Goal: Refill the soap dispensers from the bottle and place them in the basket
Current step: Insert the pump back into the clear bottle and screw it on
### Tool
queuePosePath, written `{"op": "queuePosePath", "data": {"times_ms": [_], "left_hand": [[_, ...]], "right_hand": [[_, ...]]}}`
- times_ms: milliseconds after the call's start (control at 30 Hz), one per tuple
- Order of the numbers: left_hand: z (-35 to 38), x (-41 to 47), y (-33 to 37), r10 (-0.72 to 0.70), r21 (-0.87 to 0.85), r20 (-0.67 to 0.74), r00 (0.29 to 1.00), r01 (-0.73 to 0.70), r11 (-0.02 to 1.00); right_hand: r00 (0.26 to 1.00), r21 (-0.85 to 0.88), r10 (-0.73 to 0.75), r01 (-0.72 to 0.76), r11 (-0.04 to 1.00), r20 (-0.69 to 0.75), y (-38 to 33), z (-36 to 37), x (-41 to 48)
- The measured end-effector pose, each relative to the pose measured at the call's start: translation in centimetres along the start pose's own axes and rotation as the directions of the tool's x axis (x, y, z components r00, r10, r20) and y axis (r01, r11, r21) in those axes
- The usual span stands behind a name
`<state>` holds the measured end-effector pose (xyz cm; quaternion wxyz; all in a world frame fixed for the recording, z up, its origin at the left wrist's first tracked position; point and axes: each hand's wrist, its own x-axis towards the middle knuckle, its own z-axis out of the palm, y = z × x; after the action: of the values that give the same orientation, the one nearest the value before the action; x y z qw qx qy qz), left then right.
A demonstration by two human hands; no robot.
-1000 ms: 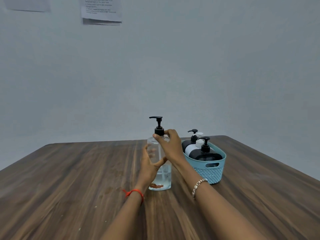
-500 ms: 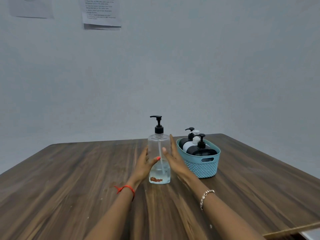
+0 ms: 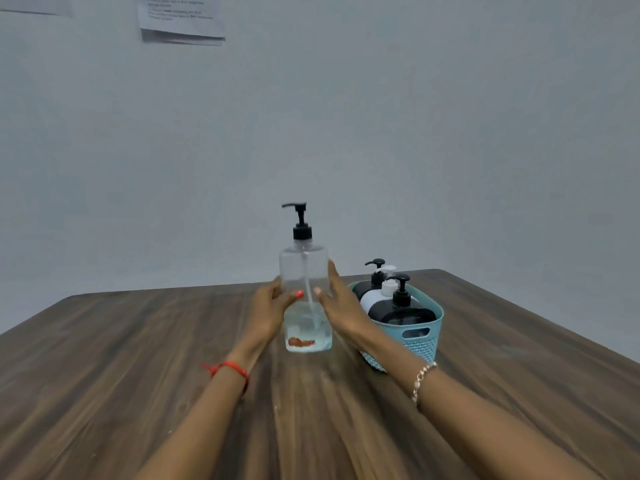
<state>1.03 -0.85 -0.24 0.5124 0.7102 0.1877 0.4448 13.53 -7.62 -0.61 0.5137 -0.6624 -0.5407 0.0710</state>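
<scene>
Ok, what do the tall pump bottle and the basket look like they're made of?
The tall pump bottle: clear glossy plastic, probably; the tube and liquid show through. The basket: matte light blue moulded plastic, by its perforated wall and cut-out handle.

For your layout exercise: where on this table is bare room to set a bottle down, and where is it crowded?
Free: the table left of the left hand, and right of the basket. Crowded: bottle, right hand and the basket of dispensers, close together.

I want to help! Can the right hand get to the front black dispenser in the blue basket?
Probably yes: the right hand rests against the clear bottle, just beside the basket, and nothing covers the front black dispenser.
</scene>
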Motion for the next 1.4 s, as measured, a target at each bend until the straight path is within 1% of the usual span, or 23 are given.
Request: {"op": "queuePosePath", "data": {"times_ms": [100,167,267,367,467,567,667,800,967,1067,1233,1400], "left_hand": [[0.6,5.1,2.3,0.107,0.030,-0.009,0.994,-0.107,0.994],[1.5,8.8,3.6,0.163,0.032,0.009,0.987,-0.163,0.986],[3.9,14.3,4.9,0.207,-0.012,0.046,0.977,-0.207,0.978],[7.0,18.3,4.9,0.203,-0.022,0.141,0.969,-0.202,0.979],[10.1,21.0,3.9,0.146,-0.025,0.294,0.945,-0.145,0.989],[13.1,23.2,2.7,0.039,0.016,0.474,0.879,-0.052,0.998],[15.7,25.3,0.8,-0.068,0.057,0.555,0.829,0.044,0.997],[18.7,27.3,-2.5,-0.141,0.081,0.637,0.758,0.116,0.990],[21.0,28.7,-5.6,-0.217,0.195,0.667,0.713,0.114,0.974],[21.4,28.9,-6.7,-0.267,0.215,0.668,0.694,0.164,0.963],[21.2,28.8,-8.0,-0.372,0.293,0.614,0.696,0.237,0.927],[20.1,28.6,-9.3,-0.404,0.358,0.618,0.675,0.216,0.909]], "right_hand": [[0.999,-0.054,-0.049,0.049,0.997,0.007,-2.4,-3.6,4.7],[0.999,-0.044,-0.045,0.045,0.998,0.002,-3.5,-6.3,8.0],[1.000,0.053,0.001,-0.001,0.999,0.017,-3.4,-10.3,12.5],[0.998,0.124,0.058,-0.061,0.990,0.023,-1.8,-14.1,15.5],[0.985,0.169,0.171,-0.165,0.972,-0.018,1.6,-17.0,17.7],[0.966,0.192,0.254,-0.242,0.951,-0.043,6.1,-18.7,19.5],[0.942,0.176,0.328,-0.312,0.934,-0.074,10.9,-19.6,21.0],[0.933,0.140,0.345,-0.329,0.934,-0.107,16.0,-20.0,21.6],[0.907,0.223,0.394,-0.358,0.907,-0.146,19.5,-19.8,21.9],[0.900,0.258,0.417,-0.376,0.890,-0.129,20.6,-19.4,21.8],[0.899,0.206,0.423,-0.395,0.895,-0.115,21.6,-18.2,21.6],[0.916,0.151,0.397,-0.385,0.911,-0.063,22.2,-17.3,21.2]]}}
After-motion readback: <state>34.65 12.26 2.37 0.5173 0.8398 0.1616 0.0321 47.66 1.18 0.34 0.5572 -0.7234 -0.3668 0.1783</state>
